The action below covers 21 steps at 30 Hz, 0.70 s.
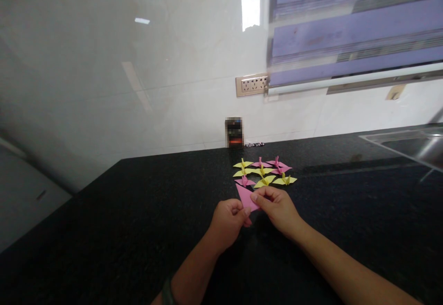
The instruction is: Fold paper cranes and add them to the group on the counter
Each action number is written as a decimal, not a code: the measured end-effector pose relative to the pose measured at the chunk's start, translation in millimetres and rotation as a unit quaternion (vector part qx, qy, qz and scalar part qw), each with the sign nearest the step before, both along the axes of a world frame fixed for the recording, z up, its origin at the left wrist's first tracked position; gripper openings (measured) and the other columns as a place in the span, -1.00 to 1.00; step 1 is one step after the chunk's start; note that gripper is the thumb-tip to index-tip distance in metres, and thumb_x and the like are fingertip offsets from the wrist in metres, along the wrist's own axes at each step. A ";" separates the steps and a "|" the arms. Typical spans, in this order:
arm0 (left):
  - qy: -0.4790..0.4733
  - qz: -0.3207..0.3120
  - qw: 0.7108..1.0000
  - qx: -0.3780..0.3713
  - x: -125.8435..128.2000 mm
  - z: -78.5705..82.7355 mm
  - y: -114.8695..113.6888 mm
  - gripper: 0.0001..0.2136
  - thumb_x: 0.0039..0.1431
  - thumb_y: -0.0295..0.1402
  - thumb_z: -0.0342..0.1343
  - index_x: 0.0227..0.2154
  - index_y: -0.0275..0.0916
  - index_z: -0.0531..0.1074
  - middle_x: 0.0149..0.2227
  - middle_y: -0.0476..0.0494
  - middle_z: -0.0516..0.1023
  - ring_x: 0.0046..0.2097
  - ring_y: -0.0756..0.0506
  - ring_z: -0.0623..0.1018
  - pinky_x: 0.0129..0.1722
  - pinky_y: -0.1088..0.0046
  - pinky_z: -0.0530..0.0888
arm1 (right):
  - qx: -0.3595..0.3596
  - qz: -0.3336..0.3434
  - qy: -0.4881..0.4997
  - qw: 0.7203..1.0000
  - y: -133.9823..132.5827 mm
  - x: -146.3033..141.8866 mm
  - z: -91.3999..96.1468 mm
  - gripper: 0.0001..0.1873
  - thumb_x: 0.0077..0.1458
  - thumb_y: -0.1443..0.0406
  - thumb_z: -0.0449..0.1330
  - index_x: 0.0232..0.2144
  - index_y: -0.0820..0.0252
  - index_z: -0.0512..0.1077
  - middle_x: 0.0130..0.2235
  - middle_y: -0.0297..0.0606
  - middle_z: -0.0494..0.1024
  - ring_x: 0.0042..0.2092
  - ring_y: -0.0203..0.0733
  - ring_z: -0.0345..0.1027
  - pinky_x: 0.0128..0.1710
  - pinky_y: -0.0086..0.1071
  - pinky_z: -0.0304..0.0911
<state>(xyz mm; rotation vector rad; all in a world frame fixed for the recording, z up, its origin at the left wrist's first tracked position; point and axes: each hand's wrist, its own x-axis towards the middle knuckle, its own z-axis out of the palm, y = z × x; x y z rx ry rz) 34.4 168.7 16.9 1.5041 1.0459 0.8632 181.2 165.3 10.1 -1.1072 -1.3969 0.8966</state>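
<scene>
Both of my hands pinch a folded pink paper triangle (245,195) just above the black countertop (121,217). My left hand (226,222) grips its lower edge with closed fingers. On the paper's right side, my right hand (277,206) holds it between thumb and fingers. Just beyond the paper lie several finished paper cranes (265,172), yellow and pink, laid in rows on the counter.
A steel sink (408,146) is set into the counter at the far right. A small dark box (234,132) stands against the white tiled wall, under a socket strip (251,85). A window blind (353,32) hangs at the upper right.
</scene>
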 end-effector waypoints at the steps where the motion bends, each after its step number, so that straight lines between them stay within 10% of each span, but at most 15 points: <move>1: 0.005 0.002 1.000 0.006 -0.2 -0.1 0.2 -0.81 -0.06 -0.31 0.08 -0.65 -0.30 0.34 -0.65 -0.08 0.45 -0.57 0.00 0.42 -0.55 0.54 0.31 | 0.002 0.000 -0.001 1.000 0.1 0.0 -0.2 -0.82 -0.05 0.27 0.11 -0.61 0.24 0.33 -0.61 -0.41 0.26 -0.53 -0.35 0.10 -0.51 -0.46 0.05; 21: -0.095 0.026 0.993 0.064 -0.2 4.1 0.4 -0.84 -0.08 -0.34 0.13 -0.62 -0.35 0.42 -0.59 -0.07 0.49 -0.51 -0.01 0.46 -0.48 0.53 0.36 | -0.098 0.083 0.189 0.973 -10.5 -15.4 -1.6 -0.81 -0.18 0.26 0.25 -0.48 0.28 0.42 -0.54 -0.30 0.46 -0.49 -0.31 0.29 -0.55 -0.47 0.13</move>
